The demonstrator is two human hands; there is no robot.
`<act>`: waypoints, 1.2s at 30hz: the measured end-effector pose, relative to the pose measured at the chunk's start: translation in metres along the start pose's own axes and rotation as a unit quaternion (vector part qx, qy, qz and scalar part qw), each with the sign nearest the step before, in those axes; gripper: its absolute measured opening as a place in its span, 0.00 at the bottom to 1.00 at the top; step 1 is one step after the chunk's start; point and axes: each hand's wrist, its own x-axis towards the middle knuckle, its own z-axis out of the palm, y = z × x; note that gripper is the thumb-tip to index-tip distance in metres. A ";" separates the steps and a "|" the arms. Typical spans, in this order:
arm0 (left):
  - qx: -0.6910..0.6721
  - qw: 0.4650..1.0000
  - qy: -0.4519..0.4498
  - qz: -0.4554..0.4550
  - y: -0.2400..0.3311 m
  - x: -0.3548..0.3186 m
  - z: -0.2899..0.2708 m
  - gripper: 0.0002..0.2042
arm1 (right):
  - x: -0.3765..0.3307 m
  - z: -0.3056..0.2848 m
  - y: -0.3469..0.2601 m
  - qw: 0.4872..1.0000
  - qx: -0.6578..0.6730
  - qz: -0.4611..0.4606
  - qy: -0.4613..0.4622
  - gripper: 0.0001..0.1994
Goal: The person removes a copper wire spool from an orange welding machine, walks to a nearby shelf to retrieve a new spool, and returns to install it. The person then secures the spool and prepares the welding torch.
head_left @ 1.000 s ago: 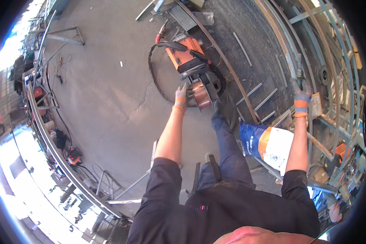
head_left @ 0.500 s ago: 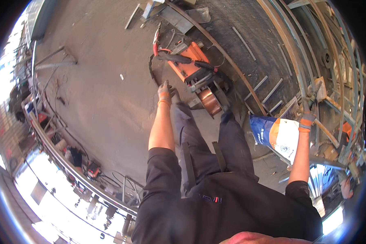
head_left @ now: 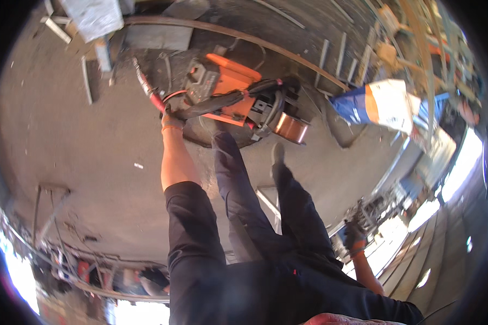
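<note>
Concrete floor [head_left: 81, 135] below me. My left hand [head_left: 171, 120] has its fingers clamped on a black hose [head_left: 217, 103] across one orange machine [head_left: 230, 89]; my right hand's [head_left: 355, 235] fingers I can't make out.

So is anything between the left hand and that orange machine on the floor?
Nothing visible. The left hand, gloved, already reaches the thick black cable draped across the orange machine; whether its grip is closed on it cannot be told. The right hand hangs well away, behind the person's leg.
</note>
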 end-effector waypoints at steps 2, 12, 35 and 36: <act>-0.013 0.996 -0.083 -0.040 0.011 0.019 0.004 0.17 | -0.055 0.064 -0.020 0.974 0.147 0.169 0.024 0.11; -0.042 0.948 -0.314 0.004 -0.086 -0.277 0.050 0.17 | -0.158 0.189 -0.078 0.895 0.383 0.221 -0.063 0.13; 0.128 0.689 -0.713 -0.026 -0.036 -0.862 -0.196 0.11 | -0.526 0.564 0.204 0.602 0.714 0.320 0.159 0.08; 0.115 0.688 -0.716 0.027 -0.007 -0.876 -0.208 0.11 | -0.535 0.579 0.208 0.593 0.723 0.313 0.168 0.09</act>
